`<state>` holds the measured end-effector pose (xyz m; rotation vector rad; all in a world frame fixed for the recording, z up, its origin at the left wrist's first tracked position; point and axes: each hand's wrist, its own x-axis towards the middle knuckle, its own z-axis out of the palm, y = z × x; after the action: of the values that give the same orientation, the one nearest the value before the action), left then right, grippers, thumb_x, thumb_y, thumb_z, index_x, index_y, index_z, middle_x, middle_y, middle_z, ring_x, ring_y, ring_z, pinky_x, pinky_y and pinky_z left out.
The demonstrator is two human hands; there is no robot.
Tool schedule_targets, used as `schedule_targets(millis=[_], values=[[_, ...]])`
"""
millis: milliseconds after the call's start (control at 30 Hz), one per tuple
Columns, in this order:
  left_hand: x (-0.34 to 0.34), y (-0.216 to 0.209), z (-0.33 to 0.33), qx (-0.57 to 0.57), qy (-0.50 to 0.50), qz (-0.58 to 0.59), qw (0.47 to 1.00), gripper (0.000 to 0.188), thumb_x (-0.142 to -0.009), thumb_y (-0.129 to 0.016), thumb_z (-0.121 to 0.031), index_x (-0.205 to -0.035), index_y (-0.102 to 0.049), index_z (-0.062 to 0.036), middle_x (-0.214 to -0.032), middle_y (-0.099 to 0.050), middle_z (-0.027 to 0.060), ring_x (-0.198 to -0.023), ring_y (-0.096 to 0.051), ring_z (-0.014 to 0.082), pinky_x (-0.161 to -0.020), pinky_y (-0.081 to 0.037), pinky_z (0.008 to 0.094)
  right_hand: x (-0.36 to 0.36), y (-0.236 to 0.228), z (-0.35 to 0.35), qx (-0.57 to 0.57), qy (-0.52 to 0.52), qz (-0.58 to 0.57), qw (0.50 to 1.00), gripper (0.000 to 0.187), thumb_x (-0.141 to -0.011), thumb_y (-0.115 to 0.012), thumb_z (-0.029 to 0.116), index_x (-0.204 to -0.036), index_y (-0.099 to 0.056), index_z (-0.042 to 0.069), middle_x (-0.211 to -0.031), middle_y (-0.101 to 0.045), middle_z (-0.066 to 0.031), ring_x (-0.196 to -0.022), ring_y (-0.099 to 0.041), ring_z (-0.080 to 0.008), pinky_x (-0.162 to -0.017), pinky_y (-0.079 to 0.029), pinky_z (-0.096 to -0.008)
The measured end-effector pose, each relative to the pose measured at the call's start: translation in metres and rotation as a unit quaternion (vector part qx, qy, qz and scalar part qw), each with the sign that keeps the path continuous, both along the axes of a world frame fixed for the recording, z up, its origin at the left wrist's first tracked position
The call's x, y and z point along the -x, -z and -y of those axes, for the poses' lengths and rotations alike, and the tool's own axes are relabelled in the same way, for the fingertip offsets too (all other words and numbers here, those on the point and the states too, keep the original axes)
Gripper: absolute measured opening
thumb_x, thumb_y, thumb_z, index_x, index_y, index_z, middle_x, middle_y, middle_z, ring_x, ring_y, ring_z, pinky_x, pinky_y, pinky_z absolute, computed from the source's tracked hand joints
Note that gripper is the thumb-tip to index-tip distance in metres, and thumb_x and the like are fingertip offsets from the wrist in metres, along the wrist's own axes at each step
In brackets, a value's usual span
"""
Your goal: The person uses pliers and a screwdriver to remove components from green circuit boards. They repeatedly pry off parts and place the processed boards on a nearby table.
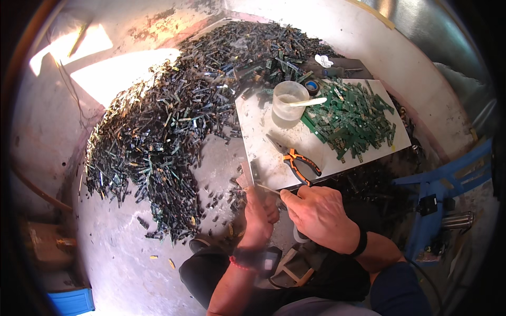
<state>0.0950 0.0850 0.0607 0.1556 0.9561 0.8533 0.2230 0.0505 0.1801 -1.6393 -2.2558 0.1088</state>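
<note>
My left hand (258, 213) is closed around a small dark strip (255, 171), which looks like a narrow circuit board and stands up past the fingertips at the near left corner of a white board (269, 168). My right hand (318, 215) pinches a thin metal tool (269, 188); its tip touches or nearly touches the strip, and its exact kind is hidden by the fingers. Just beyond the right hand, pliers (295, 158) with orange and black handles lie on the white board.
A clear plastic cup (287, 108) holds liquid, with a pale stick (311, 102) across its rim. Right of it lie heaped green circuit board strips (353, 118). Behind is blue-cored tape (312, 86). A large heap of dark strips (158, 142) covers the floor leftward. A blue stool (427, 210) stands right.
</note>
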Motion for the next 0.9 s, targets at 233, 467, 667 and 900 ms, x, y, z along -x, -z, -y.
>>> schedule_targets(millis=[233, 467, 667, 900], values=[[0.0, -0.002, -0.001, 0.011, 0.004, 0.023, 1.0, 0.055, -0.095, -0.027, -0.061, -0.064, -0.034, -0.0154, -0.049, -0.021, -0.0051, -0.039, -0.016, 0.0088, -0.037, -0.014, 0.025, -0.011, 0.028, -0.004, 0.016, 0.024, -0.136, 0.99, 0.018, -0.078, -0.067, 0.009, -0.095, -0.066, 0.007, -0.066, -0.062, -0.0103, -0.059, -0.063, -0.0286, -0.052, -0.049, -0.0352], [0.001, -0.007, 0.0, 0.022, 0.011, 0.037, 0.999, 0.054, -0.095, -0.026, -0.06, -0.064, -0.034, -0.0158, -0.049, -0.019, -0.0058, -0.04, -0.015, 0.0091, -0.039, -0.014, 0.026, -0.034, 0.043, -0.02, 0.172, 0.031, -0.323, 0.93, 0.013, -0.082, -0.065, 0.006, -0.094, -0.065, 0.001, -0.073, -0.065, -0.0153, -0.065, -0.066, -0.0256, -0.061, -0.051, -0.0292], [0.006, -0.003, 0.001, 0.008, 0.022, 0.079, 0.997, 0.054, -0.095, -0.027, -0.059, -0.064, -0.035, -0.0158, -0.05, -0.019, -0.0059, -0.041, -0.015, 0.0095, -0.04, -0.015, 0.0271, -0.035, 0.014, -0.016, 0.15, 0.05, -0.23, 0.96, 0.012, -0.082, -0.064, 0.015, -0.089, -0.065, 0.006, -0.063, -0.059, -0.015, -0.058, -0.06, -0.0336, -0.053, -0.047, -0.0368], [0.004, -0.002, 0.002, 0.006, 0.012, 0.056, 0.998, 0.055, -0.094, -0.029, -0.061, -0.064, -0.036, -0.0156, -0.05, -0.021, -0.0056, -0.042, -0.016, 0.0095, -0.04, -0.015, 0.0265, -0.026, 0.01, -0.008, 0.148, 0.024, -0.19, 0.97, 0.01, -0.085, -0.059, 0.015, -0.093, -0.063, 0.009, -0.063, -0.059, -0.0148, -0.06, -0.06, -0.0356, -0.053, -0.047, -0.0417]])
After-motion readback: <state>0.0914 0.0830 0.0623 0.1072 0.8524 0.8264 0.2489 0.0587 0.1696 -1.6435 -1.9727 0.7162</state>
